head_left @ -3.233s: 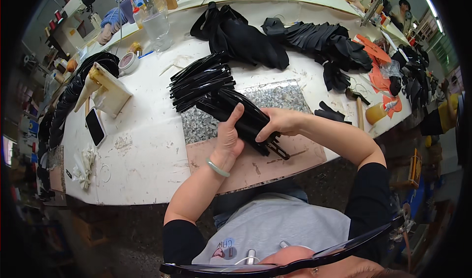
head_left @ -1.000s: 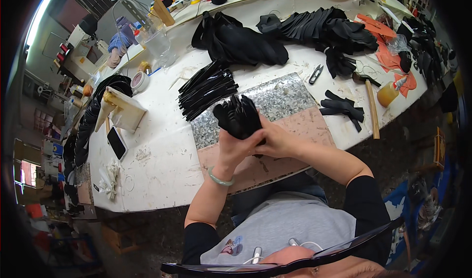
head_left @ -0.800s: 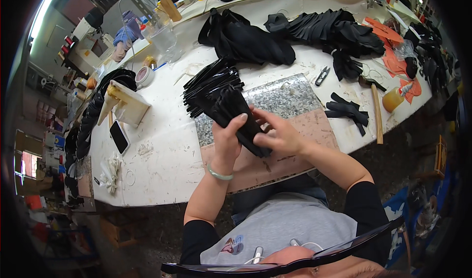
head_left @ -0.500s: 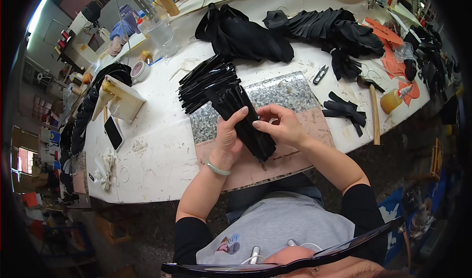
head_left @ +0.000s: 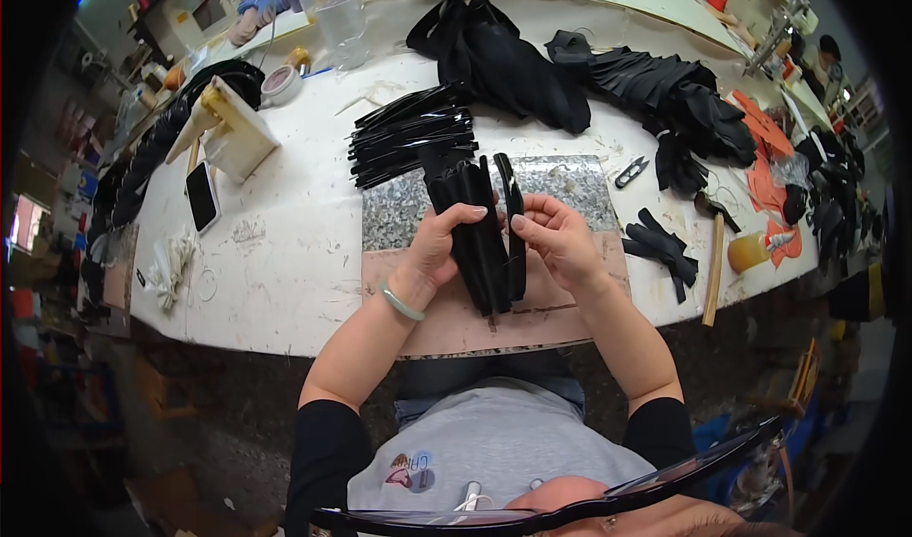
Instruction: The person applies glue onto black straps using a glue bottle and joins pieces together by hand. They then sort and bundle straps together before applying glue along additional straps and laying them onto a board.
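My left hand (head_left: 439, 244) grips a bundle of long black strips (head_left: 478, 252), its thumb lying across the top. The bundle stands over the pink and grey work board in front of me. Between thumb and fingers, my right hand (head_left: 560, 243) pinches one glossy black strip (head_left: 514, 224) at the bundle's right side, its upper part apart from the rest. Beyond the bundle lies a pile of shiny black strips (head_left: 413, 136), across the far left edge of the board (head_left: 570, 190).
Large black fabric pieces (head_left: 503, 62) and a pleated black heap (head_left: 665, 91) lie at the back. At right are thread snips (head_left: 631, 172), short black strips (head_left: 665, 250), a wooden-handled tool (head_left: 714, 276) and an amber glue bottle (head_left: 750, 252). A phone (head_left: 201, 198) and a stained container (head_left: 237, 131) stand left.
My right hand has drawn one strip away from the bundle's right side. The bundle is turned more upright, and the whole view has shifted.
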Demonstrator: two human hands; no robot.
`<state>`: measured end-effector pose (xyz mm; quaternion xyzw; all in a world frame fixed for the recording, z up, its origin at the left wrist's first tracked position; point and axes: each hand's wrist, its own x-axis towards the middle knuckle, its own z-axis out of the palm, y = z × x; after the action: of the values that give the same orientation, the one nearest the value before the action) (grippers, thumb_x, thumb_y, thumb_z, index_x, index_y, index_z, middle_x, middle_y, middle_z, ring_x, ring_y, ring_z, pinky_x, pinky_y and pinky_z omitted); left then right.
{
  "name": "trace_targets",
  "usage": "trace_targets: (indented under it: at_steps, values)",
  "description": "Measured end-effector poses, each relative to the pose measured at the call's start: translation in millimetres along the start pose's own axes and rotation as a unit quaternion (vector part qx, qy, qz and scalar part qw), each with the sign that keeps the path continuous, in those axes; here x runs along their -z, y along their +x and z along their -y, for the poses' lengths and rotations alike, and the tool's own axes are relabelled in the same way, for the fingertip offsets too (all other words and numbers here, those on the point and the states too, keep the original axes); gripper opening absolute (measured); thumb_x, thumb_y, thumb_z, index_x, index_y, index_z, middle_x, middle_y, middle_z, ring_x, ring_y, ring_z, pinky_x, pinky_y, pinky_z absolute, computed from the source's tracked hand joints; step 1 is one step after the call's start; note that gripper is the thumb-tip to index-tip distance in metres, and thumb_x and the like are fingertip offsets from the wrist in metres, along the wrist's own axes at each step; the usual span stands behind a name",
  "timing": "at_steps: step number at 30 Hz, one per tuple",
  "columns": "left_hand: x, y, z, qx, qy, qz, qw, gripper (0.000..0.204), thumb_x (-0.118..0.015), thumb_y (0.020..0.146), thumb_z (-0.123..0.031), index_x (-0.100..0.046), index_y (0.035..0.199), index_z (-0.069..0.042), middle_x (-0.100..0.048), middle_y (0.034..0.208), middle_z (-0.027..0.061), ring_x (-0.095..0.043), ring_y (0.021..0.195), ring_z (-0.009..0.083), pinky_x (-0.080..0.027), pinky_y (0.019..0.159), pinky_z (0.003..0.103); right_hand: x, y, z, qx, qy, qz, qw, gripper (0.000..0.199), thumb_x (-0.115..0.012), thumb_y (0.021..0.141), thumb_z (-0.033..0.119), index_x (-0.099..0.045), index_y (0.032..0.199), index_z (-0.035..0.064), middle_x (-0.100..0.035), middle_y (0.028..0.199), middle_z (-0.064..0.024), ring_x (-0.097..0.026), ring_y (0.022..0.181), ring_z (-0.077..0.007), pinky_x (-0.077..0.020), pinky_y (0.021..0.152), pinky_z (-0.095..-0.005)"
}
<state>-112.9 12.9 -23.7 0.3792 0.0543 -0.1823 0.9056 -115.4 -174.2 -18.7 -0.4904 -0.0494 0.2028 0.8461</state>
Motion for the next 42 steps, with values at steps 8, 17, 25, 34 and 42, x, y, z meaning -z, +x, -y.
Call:
trace_targets:
  at_steps: [8,17,25,34,42]
  values:
    - [-1.7,0.0,-0.5,0.003,0.026,0.022,0.999,0.027,-0.061,0.078,-0.005,-0.059,0.105,0.001,-0.065,0.094,0.0105,-0.066,0.082,0.0206,-0.057,0.078,0.033,2.6,-0.6,-12.4,-0.043,-0.054,0.001,0.998,0.031,-0.072,0.083,0.011,-0.057,0.11,0.0043,-0.063,0.094,-0.001,-0.059,0.082,-0.0066,-0.0472,0.064,-0.0186]
    - [-8.9,-3.4,0.4,-0.036,0.075,-0.022,0.996,0.027,-0.07,0.075,0.0,-0.061,0.1,-0.003,-0.065,0.091,0.0057,-0.064,0.082,0.0151,-0.055,0.074,0.029,0.8,1.2,-9.8,-0.007,-0.079,-0.038,0.996,0.035,-0.07,0.081,0.0,-0.054,0.112,0.0004,-0.062,0.1,-0.0062,-0.06,0.093,-0.0119,-0.0512,0.081,-0.0265]
    - [-9.7,-4.5,0.0,-0.029,0.095,-0.043,0.994,0.025,-0.072,0.074,0.0,-0.062,0.097,-0.003,-0.065,0.087,0.0047,-0.064,0.077,0.0143,-0.054,0.07,0.028,5.0,3.0,-10.1,-0.023,-0.004,-0.078,0.997,0.032,-0.068,0.082,0.0,-0.056,0.111,-0.0007,-0.064,0.091,-0.0056,-0.062,0.081,-0.011,-0.0525,0.074,-0.0249]
    - [-14.5,-7.1,-5.4,-0.029,0.097,-0.06,0.993,0.023,-0.073,0.075,-0.001,-0.063,0.096,-0.002,-0.066,0.085,0.0057,-0.065,0.079,0.0145,-0.054,0.072,0.028,8.7,5.9,-6.7,-0.056,0.033,-0.033,0.997,0.026,-0.065,0.088,0.008,-0.053,0.11,0.0023,-0.063,0.089,-0.0046,-0.062,0.072,-0.0106,-0.0535,0.063,-0.0255]
    - [-22.9,-26.7,-1.9,-0.164,0.192,0.033,0.967,0.028,-0.074,0.078,-0.003,-0.064,0.103,-0.001,-0.067,0.097,0.0041,-0.063,0.087,0.0109,-0.052,0.078,0.026,-10.8,-7.8,-9.1,0.076,-0.112,0.032,0.99,0.048,-0.072,0.081,0.004,-0.049,0.123,0.0001,-0.059,0.111,-0.0067,-0.056,0.104,-0.014,-0.0452,0.093,-0.0295]
